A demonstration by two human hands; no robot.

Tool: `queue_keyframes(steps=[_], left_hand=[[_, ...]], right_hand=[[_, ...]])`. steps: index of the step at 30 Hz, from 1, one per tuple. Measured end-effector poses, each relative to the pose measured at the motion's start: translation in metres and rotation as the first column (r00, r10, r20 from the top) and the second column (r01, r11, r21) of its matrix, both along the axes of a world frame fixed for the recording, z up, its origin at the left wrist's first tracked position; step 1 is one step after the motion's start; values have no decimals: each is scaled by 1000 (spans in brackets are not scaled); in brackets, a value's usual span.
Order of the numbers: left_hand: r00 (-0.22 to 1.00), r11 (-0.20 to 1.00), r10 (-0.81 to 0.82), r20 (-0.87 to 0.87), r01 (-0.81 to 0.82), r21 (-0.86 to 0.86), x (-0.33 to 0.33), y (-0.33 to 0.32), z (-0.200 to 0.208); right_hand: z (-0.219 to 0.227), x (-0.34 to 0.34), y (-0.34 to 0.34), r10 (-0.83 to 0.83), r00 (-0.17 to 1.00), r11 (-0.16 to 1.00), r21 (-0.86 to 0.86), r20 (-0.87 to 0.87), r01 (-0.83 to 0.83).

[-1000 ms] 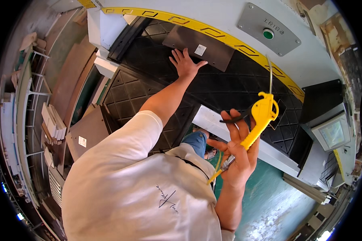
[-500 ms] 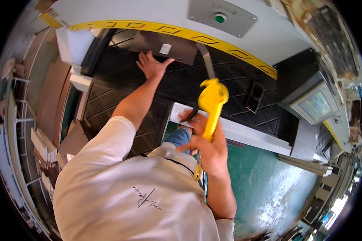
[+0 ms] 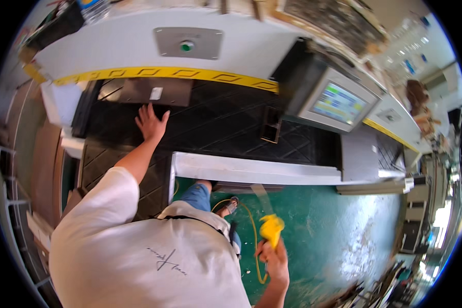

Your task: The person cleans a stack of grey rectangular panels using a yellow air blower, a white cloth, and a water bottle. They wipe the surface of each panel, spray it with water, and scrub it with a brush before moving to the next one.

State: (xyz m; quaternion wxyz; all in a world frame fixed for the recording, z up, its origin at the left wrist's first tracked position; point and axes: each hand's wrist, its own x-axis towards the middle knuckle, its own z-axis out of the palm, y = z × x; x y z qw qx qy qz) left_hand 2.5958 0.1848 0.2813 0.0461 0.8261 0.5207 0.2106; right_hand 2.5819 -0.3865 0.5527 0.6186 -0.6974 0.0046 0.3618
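Observation:
My left hand (image 3: 151,124) reaches over the black machine bed with its fingers spread, holding nothing. Its fingertips are at the near edge of a dark brown panel (image 3: 133,91), which bears a small white label (image 3: 156,93). Whether they touch it I cannot tell. The panel's far side meets the yellow-striped edge of the machine. Low on the right, my right hand (image 3: 275,259) is closed round a yellow air blow gun (image 3: 270,229), its nozzle blurred. A yellow hose (image 3: 253,226) loops beneath it above the green floor.
A small dark open-topped box (image 3: 271,124) lies on the black bed. To its right juts a control screen (image 3: 340,105). A green button (image 3: 187,46) sits on the machine front. A pale metal rail (image 3: 256,169) borders the bed. Boards (image 3: 374,186) are stacked at right.
My right hand has moved back and down with the blow gun, away from the bed. My left hand has drawn slightly back from the panel. The whole view has swung to the right.

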Motion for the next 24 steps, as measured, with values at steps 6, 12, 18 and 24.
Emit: queue_keyframes(steps=[6,12,18,24], left_hand=[[968,965,-232,-96,241,104,-36,-66,-3],[954,968,-241,-177,249,28,-23,-83,4],[953,961,-231,-196,255,109,-24,-69,-18],[938,953,-231,-261,272,134,-28,-47,-20]], right_hand=[[49,4,-78,-255,965,954,-145,57,261],[75,-36,-147,74,979,974,-222,187,-31],[103,-36,-160,-307,876,877,-247,372,412],[77,-30,-118,61,993,996,74,-97,-54]])
